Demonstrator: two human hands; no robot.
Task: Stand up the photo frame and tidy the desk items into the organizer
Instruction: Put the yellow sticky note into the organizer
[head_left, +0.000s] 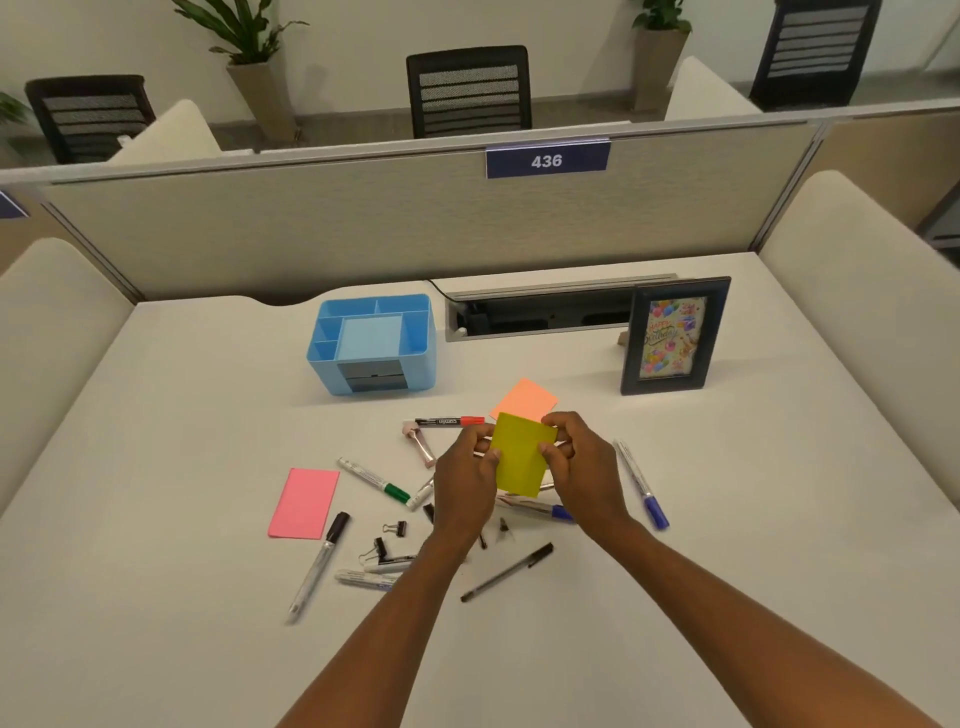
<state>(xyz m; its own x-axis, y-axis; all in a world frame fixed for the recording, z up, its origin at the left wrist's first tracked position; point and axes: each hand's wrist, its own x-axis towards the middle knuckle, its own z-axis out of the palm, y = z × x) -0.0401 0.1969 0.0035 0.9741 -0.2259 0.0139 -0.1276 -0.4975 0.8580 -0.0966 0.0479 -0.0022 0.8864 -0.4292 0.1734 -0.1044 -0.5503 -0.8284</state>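
Holding one yellow-green sticky-note pad (518, 457), left hand (464, 480) and right hand (582, 470) pinch its side edges.
Long axis runs away from the person, in front of the blue plastic organizer (371, 343); one black-framed photo frame (674, 335) stands upright to its right.

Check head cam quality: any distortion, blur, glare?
Head view: wide-angle bowing curves the grey partition panel and white desk edges; slight blur on the black-capped marker at lower left; lighting soft and even, no glare on the black photo frame.
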